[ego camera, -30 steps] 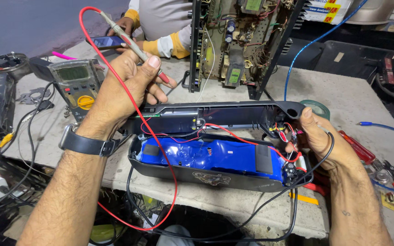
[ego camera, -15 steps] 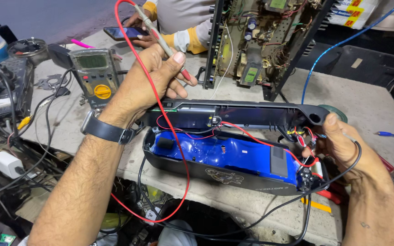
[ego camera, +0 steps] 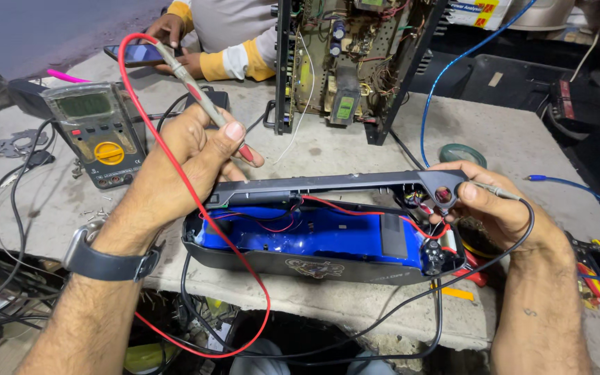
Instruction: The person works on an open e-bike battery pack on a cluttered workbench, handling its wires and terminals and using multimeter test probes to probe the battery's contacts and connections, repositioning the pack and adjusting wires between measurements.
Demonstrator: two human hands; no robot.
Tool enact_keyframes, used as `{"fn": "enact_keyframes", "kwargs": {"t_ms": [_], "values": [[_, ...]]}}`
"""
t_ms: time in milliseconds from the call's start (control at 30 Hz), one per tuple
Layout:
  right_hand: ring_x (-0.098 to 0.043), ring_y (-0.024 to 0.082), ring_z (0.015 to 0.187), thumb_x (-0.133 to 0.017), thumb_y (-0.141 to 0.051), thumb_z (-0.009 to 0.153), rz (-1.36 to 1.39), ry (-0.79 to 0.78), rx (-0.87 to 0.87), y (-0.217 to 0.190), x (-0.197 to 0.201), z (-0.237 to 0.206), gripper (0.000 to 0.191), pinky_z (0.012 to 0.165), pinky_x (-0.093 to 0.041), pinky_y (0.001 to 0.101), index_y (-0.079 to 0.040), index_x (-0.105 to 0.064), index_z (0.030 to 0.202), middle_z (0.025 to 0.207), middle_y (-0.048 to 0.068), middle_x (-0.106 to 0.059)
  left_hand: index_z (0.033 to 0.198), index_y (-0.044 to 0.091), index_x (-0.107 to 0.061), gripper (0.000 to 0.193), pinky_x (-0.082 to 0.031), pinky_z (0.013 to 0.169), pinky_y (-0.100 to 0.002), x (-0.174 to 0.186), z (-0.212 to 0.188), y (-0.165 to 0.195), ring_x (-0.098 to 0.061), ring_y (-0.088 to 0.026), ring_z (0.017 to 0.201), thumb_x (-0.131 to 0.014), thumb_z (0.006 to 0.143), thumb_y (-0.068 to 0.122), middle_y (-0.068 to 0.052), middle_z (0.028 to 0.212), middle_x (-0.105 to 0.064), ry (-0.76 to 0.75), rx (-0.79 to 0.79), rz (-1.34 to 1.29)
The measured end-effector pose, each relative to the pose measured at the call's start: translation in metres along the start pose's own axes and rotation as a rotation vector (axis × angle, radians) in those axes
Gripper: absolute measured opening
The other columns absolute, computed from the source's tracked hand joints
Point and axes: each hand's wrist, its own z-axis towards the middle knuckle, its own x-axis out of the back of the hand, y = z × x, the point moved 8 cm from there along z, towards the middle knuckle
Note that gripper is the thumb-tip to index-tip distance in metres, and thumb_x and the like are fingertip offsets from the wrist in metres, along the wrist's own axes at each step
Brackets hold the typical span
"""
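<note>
A long dark plastic case lies open on the stone bench, with a blue battery pack and red wires inside. Its lid stands raised along the back edge. My left hand holds the red meter probe between thumb and fingers while resting on the lid's left end. My right hand grips the lid's right end and holds the black meter probe, its black lead looping under the case.
A multimeter with a yellow dial stands at the left. An upright circuit board chassis stands behind the case. Another person's hands hold a phone at the back. A tape roll, blue cables and loose screws lie around.
The view has shifted, so the case sits lower and more central. My right hand has moved up from the case's right end onto the lid's right end. My left hand keeps the red probe.
</note>
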Motion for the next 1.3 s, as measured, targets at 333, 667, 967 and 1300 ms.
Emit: {"fn": "enact_keyframes", "kwargs": {"t_ms": [333,667,967,1300], "values": [[-0.063,0.023,0.114,-0.086,-0.009,0.053,-0.369,-0.082,-0.175,-0.008,-0.007,-0.018,0.089,0.095,-0.048,0.0335,-0.01,-0.057,0.137,0.121,0.012,-0.069,0.105,0.002,-0.062,0.029,-0.056,0.062,-0.027,-0.018,-0.06,-0.004,-0.066,-0.011,0.067,-0.056,0.105,0.031,-0.009,0.085,-0.076,0.136,-0.024,0.108],[-0.064,0.021,0.111,-0.094,-0.011,0.053,-0.486,-0.144,-0.142,-0.003,-0.007,-0.019,0.095,0.091,-0.052,0.0335,-0.013,-0.055,0.14,0.121,0.01,-0.067,0.096,0.0,-0.064,0.015,-0.05,0.052,-0.032,-0.031,-0.071,0.032,-0.067,-0.017,0.056,-0.062,0.1,0.015,-0.008,0.082,-0.074,0.098,-0.239,0.319],[-0.06,0.019,0.117,-0.096,-0.009,0.053,-0.481,-0.094,-0.159,-0.007,-0.015,-0.019,0.098,0.095,-0.048,0.032,-0.012,-0.055,0.142,0.126,0.009,-0.065,0.091,0.002,-0.061,0.028,-0.047,0.051,-0.043,-0.036,-0.045,0.027,-0.066,-0.036,0.061,-0.068,0.095,0.029,-0.014,0.063,-0.066,0.136,-0.154,0.415],[-0.064,0.021,0.118,-0.098,-0.006,0.063,-0.486,-0.189,-0.116,-0.003,-0.012,-0.019,0.1,0.099,-0.05,0.0349,-0.008,-0.052,0.151,0.13,0.013,-0.068,0.098,0.002,-0.061,0.033,-0.046,0.051,-0.048,-0.038,-0.042,0.013,-0.063,-0.039,0.057,-0.064,0.097,0.035,-0.017,0.058,-0.06,0.089,-0.11,0.524]]}}
